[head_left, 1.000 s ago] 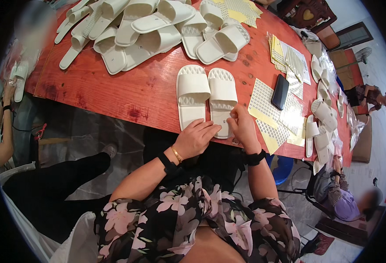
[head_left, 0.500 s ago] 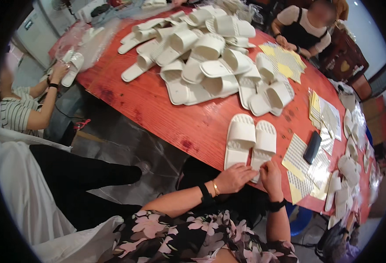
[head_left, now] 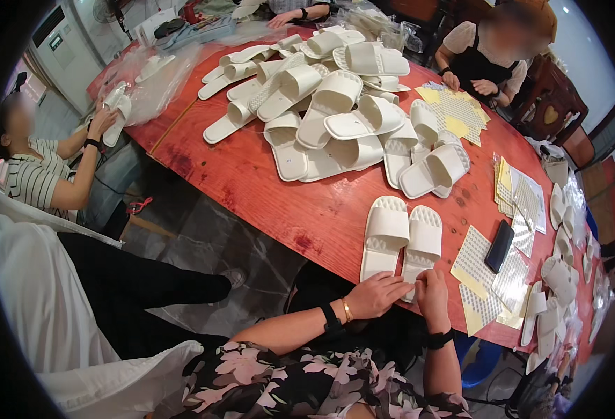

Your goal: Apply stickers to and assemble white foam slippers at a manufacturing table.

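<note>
A pair of cream-white slippers lies side by side at the table's near edge, toes pointing away from me. The left slipper (head_left: 387, 230) and the right slipper (head_left: 425, 234) both have a broad strap and a bumpy footbed. My left hand (head_left: 376, 296) comes in from the left, its fingers stretched over the heel ends, tips on the right slipper's heel. Over that same heel, my right hand (head_left: 433, 299) has thumb and fingers pressed together. Whatever is in this pinch is too small or hidden to name.
A big heap of similar slippers (head_left: 332, 91) covers the red table's (head_left: 251, 188) middle. Right of my hands lie sticker sheets (head_left: 476, 262), a dark phone-like object (head_left: 499, 246) and more slippers (head_left: 560, 279). One person (head_left: 42, 174) works at left, another (head_left: 489, 63) across the table.
The whole view has shifted, so the table and slippers sit slightly lower. My hands stay at the right slipper's heel. The person across has moved their hands apart.
</note>
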The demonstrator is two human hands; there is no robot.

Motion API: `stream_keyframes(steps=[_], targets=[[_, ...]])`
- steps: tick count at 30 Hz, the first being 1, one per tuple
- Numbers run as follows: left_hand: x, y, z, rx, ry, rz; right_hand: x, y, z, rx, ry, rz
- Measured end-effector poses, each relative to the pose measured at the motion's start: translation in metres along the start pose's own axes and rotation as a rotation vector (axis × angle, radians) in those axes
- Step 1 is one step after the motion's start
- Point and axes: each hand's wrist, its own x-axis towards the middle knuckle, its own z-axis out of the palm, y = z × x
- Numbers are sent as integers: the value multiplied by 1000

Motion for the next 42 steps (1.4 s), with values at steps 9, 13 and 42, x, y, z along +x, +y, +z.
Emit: stream_keyframes(steps=[9, 13, 42], targets=[[0, -1, 6, -49, 15, 21, -8, 9, 6, -22, 34, 13], [3, -2, -2, 18, -4, 3, 0, 4, 5, -12, 25, -19], [0, 5, 0, 22, -9, 22, -12, 18, 4, 38, -21, -82]])
